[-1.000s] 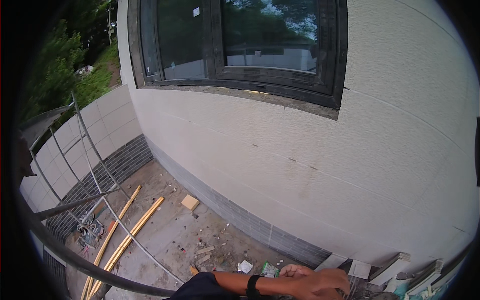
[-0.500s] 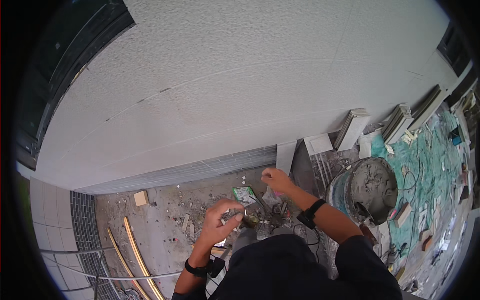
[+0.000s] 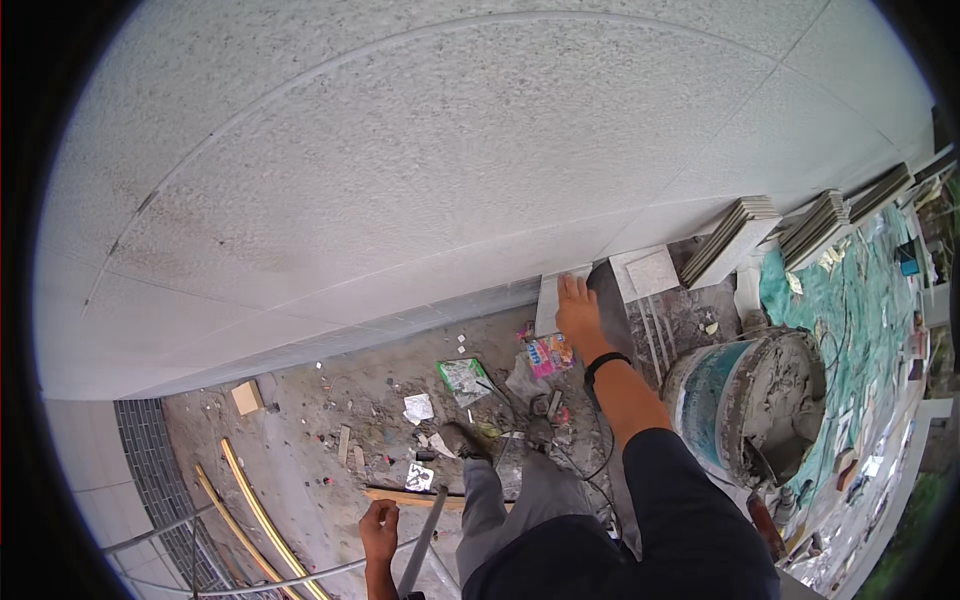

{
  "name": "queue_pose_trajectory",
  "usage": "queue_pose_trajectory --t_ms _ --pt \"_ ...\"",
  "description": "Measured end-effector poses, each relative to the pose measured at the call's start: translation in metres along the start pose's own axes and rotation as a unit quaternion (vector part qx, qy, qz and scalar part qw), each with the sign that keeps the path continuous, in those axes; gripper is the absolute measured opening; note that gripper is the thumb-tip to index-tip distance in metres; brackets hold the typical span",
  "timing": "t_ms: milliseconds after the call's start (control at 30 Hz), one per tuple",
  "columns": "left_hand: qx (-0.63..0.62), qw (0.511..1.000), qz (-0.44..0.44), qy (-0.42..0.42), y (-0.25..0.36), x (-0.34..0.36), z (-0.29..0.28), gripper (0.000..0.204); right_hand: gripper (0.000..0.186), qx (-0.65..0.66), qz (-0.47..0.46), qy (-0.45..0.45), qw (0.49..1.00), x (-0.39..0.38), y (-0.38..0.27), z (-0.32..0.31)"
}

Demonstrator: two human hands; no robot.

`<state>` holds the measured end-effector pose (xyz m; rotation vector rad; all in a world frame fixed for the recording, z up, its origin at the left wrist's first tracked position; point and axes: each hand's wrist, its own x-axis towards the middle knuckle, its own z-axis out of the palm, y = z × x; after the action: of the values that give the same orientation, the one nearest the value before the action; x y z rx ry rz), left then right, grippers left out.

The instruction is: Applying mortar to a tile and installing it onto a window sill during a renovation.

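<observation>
My right hand point(image 3: 580, 312) reaches forward with its fingers stretched out over the upper part of a pale upright slab point(image 3: 549, 304) at the foot of the wall. Whether the fingertips touch the slab or the wall edge beside it, I cannot tell. My left hand point(image 3: 379, 528) is low at the left with its fingers curled in, and nothing shows in it. A grey metal pole point(image 3: 425, 540) slants up close beside it. To the right of my right arm stands a teal and white bucket point(image 3: 706, 395) of grey mortar point(image 3: 790, 400), with a red-handled tool point(image 3: 766, 527) at its near side.
A large pale wall point(image 3: 430, 170) rises ahead. Stacks of tiles point(image 3: 735, 240) lean along it at the right. Green netting point(image 3: 850, 300) covers ground there. Below lie a green-edged packet point(image 3: 465, 381), a pink packet point(image 3: 550, 355), rubble and yellow strips point(image 3: 260, 510).
My right hand has moved forward to the pale slab, its fingers straightening. My left hand has dropped down and left, its fingers curling. The view has shifted, and the bucket shows more of its side.
</observation>
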<state>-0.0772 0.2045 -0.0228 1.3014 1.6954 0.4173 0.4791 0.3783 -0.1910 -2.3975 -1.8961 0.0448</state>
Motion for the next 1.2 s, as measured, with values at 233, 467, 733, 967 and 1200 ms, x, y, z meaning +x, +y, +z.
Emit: queue_pose_trajectory --t_ms 233,467,733,967,1200 --pt "0.043 0.998 -0.039 -0.021 0.006 0.001 0.025 0.015 0.071 -0.072 -0.005 0.024 0.997 -0.012 -0.005 0.005" --pt "0.013 0.999 0.037 -0.012 0.019 -0.001 0.043 0.018 0.012 -0.061 -0.105 -0.172 0.978 -0.019 0.030 0.021" --pt "-0.047 0.997 -0.061 0.004 -0.049 0.024 0.039 0.035 0.018 0.036 -0.435 -0.094 0.895 -0.033 -0.096 -0.167" --pt "-0.302 0.903 -0.173 0.252 -0.094 0.094 -0.034 0.069 0.024 0.251 -0.366 -0.048 0.895 -0.029 -0.202 -0.486" --pt "-0.554 0.761 0.080 0.328 0.023 0.098 -0.254 0.092 0.035 0.641 -0.232 0.155 0.715 -0.052 -0.278 -0.616"
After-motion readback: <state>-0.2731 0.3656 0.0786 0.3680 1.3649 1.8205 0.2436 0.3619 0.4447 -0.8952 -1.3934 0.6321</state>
